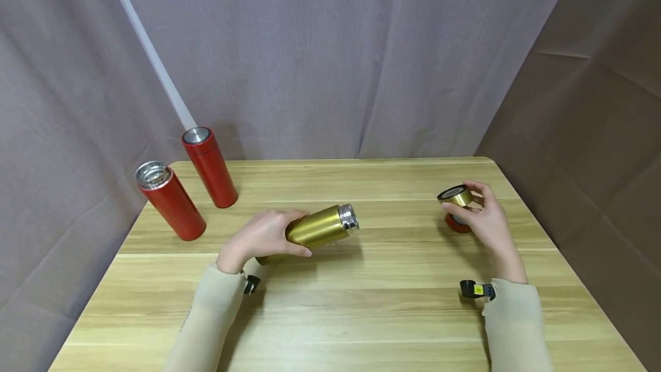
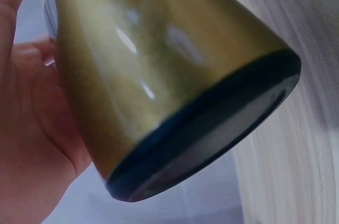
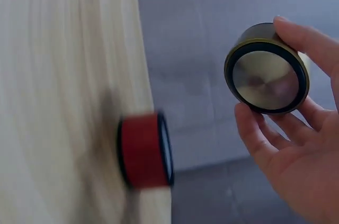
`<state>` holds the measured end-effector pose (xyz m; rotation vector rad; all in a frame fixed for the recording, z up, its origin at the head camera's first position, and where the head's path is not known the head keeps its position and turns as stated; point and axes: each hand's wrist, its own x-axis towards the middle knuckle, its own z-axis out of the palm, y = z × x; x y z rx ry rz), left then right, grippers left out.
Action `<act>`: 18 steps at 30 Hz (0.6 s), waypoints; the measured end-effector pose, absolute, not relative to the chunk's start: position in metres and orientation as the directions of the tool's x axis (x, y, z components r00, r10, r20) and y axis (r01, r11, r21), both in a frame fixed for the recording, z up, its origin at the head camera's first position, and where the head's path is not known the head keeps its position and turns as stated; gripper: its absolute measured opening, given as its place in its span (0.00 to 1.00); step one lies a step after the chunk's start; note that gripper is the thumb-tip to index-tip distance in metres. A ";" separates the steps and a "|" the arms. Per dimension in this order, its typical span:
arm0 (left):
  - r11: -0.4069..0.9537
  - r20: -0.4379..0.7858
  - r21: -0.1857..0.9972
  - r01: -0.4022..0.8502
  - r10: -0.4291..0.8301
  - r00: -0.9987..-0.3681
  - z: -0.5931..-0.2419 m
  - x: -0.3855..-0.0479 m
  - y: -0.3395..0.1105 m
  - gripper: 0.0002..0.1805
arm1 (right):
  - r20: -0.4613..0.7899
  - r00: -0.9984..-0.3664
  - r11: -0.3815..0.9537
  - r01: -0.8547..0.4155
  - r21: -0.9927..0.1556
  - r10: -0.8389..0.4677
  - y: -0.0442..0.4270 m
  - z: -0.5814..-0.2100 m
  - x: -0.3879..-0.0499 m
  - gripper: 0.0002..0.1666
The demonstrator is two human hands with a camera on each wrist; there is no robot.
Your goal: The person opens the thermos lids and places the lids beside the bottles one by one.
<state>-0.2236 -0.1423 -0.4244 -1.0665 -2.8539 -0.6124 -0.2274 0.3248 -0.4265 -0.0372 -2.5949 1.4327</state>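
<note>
Gold flask (image 1: 317, 228): long axis tilted, neck (image 1: 348, 217) rightward.

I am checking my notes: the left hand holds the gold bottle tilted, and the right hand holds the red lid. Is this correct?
Not quite: the right wrist view shows the right hand holding the gold lid, not the red lid. The left hand does hold the gold bottle tilted.

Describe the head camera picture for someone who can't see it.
A person's left hand grips a tilted, open gold bottle over a wood-grain table, while the right hand holds a gold lid near a red lid. At left stand an open red bottle and a lidded red bottle.
</note>
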 end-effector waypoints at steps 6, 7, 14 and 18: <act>0.686 0.172 0.347 0.639 0.624 -0.762 -0.425 -0.224 -0.142 0.42 | 0.080 -0.928 0.467 0.107 -0.878 0.364 0.356 -0.431 -0.225 0.52; 0.687 0.172 0.345 0.640 0.623 -0.763 -0.425 -0.224 -0.142 0.42 | 0.064 -0.909 0.439 0.136 -0.888 0.411 0.360 -0.432 -0.225 0.51; 0.694 0.160 0.349 0.630 0.618 -0.770 -0.425 -0.224 -0.143 0.42 | -0.066 -0.792 0.275 0.287 -0.918 0.607 0.388 -0.443 -0.226 0.49; 0.694 0.163 0.349 0.630 0.617 -0.770 -0.424 -0.224 -0.143 0.42 | -0.076 -0.797 0.337 0.337 -0.879 0.599 0.398 -0.451 -0.224 0.52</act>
